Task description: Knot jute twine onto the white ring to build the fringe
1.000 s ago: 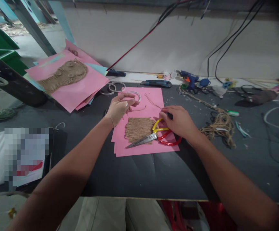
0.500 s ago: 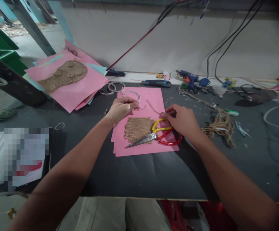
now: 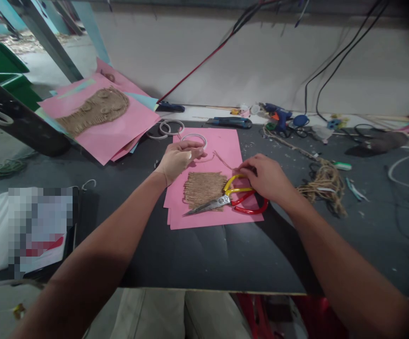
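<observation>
Pink sheets (image 3: 190,219) lie on the dark table, bearing a square of brown twine rows (image 3: 204,186). Scissors (image 3: 221,201) with yellow and red handles rest across the right part of that square. My left hand (image 3: 181,160) is closed in a pinch at the front of a white ring (image 3: 197,137); a thin strand trails right from its fingers. To the right, my right hand (image 3: 264,174) pinches a thin twine strand (image 3: 225,160) above the scissor handles. The twine's hidden ends are under the fingers.
At the back lie a blue cutter (image 3: 228,123) and a blue glue gun (image 3: 278,117). A twine tangle (image 3: 326,186) is on the right. Pink papers with a twine shape (image 3: 101,110) sit back left, and a tablet (image 3: 45,230) is at the left edge.
My right hand's fingers have closed further around the strand and shifted slightly. The left hand has hardly moved, and the scissors lie as before.
</observation>
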`<move>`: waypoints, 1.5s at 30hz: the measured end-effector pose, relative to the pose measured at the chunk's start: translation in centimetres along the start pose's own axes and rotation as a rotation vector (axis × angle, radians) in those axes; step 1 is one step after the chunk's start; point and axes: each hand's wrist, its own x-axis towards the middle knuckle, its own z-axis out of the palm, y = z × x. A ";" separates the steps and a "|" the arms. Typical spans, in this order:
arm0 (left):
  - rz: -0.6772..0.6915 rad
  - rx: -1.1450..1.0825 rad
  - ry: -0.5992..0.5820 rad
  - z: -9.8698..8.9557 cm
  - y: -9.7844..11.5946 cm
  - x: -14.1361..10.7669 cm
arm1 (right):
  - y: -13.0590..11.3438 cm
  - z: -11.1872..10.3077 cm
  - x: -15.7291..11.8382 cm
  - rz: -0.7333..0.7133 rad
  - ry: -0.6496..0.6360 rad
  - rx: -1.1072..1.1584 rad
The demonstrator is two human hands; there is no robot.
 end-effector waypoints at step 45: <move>0.117 0.099 -0.074 -0.3 0.2 -0.1 | -3.7 -0.4 -1.1 -0.207 0.277 0.251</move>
